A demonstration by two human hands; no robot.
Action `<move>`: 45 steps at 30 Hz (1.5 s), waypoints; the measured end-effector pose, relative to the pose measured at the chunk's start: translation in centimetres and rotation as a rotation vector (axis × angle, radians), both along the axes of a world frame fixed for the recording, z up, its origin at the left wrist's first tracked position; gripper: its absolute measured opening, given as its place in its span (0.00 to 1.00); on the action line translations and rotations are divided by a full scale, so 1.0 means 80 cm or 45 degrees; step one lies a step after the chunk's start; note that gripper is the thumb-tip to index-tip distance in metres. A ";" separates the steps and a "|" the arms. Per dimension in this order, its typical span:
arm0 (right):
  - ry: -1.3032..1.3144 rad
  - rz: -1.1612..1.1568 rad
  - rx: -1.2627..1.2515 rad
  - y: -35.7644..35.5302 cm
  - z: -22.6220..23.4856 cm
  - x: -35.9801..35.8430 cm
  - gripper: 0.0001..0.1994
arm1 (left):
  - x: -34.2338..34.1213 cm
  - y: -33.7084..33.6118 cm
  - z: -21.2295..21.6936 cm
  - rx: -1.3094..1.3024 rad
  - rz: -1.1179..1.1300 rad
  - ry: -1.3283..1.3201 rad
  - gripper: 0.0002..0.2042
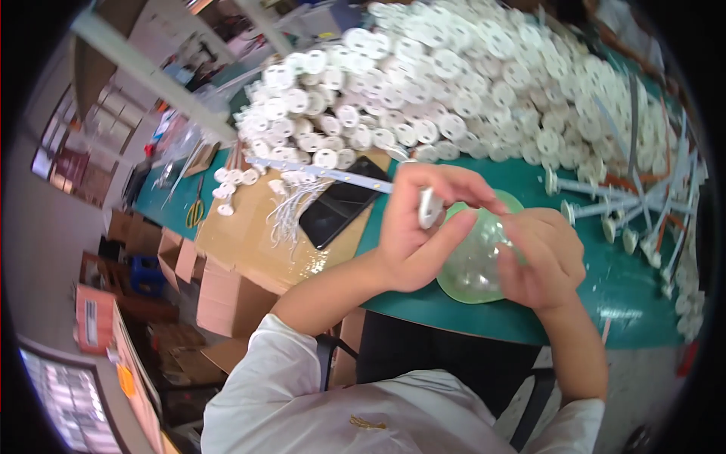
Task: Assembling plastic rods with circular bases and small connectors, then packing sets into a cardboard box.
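Observation:
My left hand is closed around a light strip, a narrow pale bar with small yellowish spots. At the strip's near end a round white cap sits between my thumb and fingers. The strip points out to the left, over a black phone. Facing it, my right hand has its fingers curled and pinched close to my left fingertips. What the right fingers hold is too small and blurred to make out. Both hands are above a translucent green bowl, whose contents are unclear.
A large heap of white round-ended pieces covers the table's far side. Finished-looking strips with caps fan out at right. Cardboard at left bears thin white wires. Scissors lie farther left; cartons stand below.

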State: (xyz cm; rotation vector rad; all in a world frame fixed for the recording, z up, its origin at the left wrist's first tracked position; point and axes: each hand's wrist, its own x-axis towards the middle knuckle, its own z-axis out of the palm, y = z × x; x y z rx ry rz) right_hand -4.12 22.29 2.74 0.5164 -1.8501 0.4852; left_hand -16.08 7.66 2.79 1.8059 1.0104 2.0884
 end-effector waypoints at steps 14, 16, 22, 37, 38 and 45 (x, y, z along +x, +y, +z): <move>-0.155 -0.366 0.012 0.004 0.020 0.065 0.05 | -0.093 -0.183 0.076 -0.673 0.609 0.313 0.03; -0.136 -0.477 -0.072 0.008 -0.002 0.106 0.02 | -0.152 -0.232 0.094 -0.894 0.535 0.107 0.03; -0.273 -0.973 -0.773 0.058 -0.090 0.175 0.07 | -0.309 -0.332 0.133 -2.228 0.780 0.302 0.08; -0.156 -1.099 -0.992 0.066 -0.099 0.171 0.13 | -0.366 -0.302 0.106 -2.597 1.018 0.839 0.32; -0.194 -1.045 -1.050 0.067 -0.101 0.170 0.14 | -0.358 -0.299 0.104 -2.594 1.018 0.845 0.32; -0.239 -0.791 -1.248 0.075 -0.104 0.180 0.13 | -0.316 -0.305 0.116 -2.456 1.269 1.332 0.24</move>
